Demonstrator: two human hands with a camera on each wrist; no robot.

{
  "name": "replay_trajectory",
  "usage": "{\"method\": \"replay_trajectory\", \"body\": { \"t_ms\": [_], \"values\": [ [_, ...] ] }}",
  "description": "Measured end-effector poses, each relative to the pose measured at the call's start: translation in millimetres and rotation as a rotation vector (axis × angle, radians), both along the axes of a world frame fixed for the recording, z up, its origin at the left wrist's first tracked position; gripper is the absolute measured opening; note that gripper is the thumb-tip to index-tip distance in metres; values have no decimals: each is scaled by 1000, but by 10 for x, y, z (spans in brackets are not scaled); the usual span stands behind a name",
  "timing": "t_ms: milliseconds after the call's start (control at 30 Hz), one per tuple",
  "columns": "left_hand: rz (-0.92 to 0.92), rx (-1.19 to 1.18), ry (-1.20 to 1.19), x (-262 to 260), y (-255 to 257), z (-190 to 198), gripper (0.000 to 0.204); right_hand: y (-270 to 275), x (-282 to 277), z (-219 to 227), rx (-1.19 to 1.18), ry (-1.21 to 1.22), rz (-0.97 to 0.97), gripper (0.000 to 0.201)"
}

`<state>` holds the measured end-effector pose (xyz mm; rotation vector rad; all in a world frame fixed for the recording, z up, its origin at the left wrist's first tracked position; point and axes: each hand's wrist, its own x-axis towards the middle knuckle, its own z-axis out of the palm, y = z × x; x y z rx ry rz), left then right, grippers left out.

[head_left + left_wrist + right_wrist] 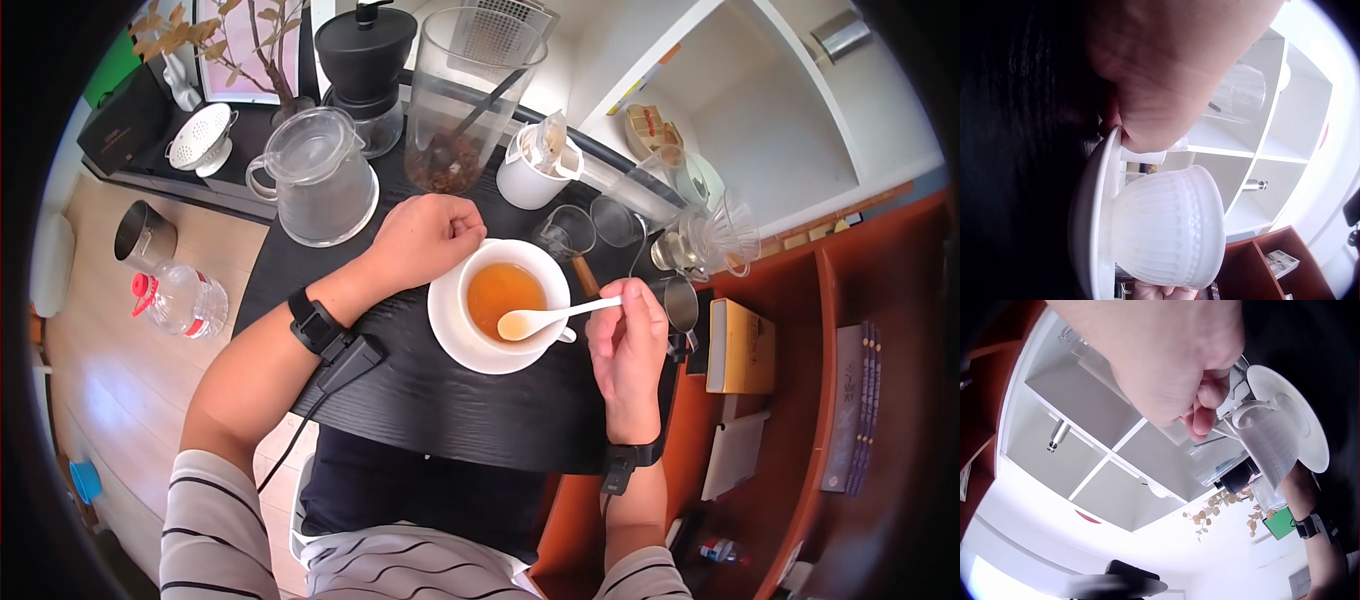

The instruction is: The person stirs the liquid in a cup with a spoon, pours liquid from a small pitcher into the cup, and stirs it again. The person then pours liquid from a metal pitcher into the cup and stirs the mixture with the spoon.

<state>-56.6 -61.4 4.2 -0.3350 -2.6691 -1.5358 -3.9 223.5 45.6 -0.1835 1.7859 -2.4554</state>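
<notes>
A white cup [548,268] of amber liquid [500,290] stands on a white saucer [452,335] on the black table. My right hand [630,335] pinches the handle of a white spoon [560,315] from the cup's right side. The spoon's bowl lies over the liquid at the near rim, with some amber liquid in it. My left hand [425,238] is curled at the saucer's far left edge, holding its rim; its fingertips are partly hidden. In the left wrist view the cup's ribbed side [1166,228] rises upright from the saucer [1088,231].
Behind the cup stand a glass pitcher [325,190], a black grinder [365,85], a tall clear container [430,110] and a white mug [530,180]. Small glassware [567,232] sits close to the spoon side. A brown shelf [800,430] borders the table's right.
</notes>
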Motion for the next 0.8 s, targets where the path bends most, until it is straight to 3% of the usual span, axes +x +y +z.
{"method": "replay_trajectory", "body": {
  "t_ms": [300,567,733,800],
  "values": [
    [-4,-17,9,3,-5,1,15,33,-58,-22,-63,191,-81,33],
    [2,-12,32,13,-9,13,15,18,6,-89,188,454,-72,32],
    [4,-15,46,9,-9,5,15,-32,52,-71,341,467,-28,29],
    [6,0,36,15,-7,5,15,-44,62,-39,349,336,-22,29]
  ]
}}
